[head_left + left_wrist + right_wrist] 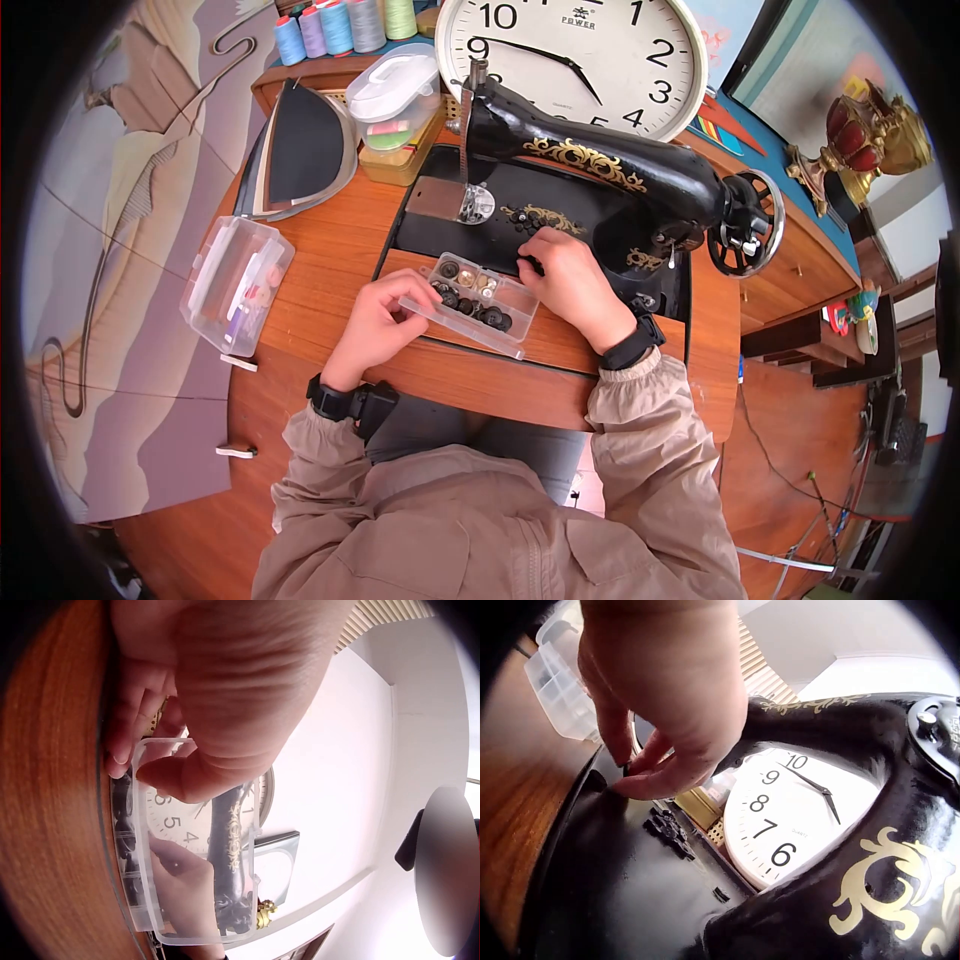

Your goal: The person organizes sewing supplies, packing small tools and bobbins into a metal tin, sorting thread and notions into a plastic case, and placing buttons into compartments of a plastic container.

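Note:
A clear compartment box (462,322) of dark and gold-coloured buttons (466,279) lies on the wooden table with its lid raised. My left hand (385,315) is at its left end; in the left wrist view the left hand's thumb (169,776) bends over the rim of the clear lid (180,900). My right hand (570,285) is over the machine bed's front edge, beside the box. In the right wrist view the right hand (664,690) pinches a small dark piece, probably a button (625,768), mostly hidden. Small black buttons (667,831) lie on the black bed (630,885).
A black sewing machine (600,160) with a handwheel (745,225) stands behind the hands. A large clock (620,60) is behind it. Left are an open clear case (237,285), a lidded container (395,90), a dark curved piece (305,145) and thread spools (337,28).

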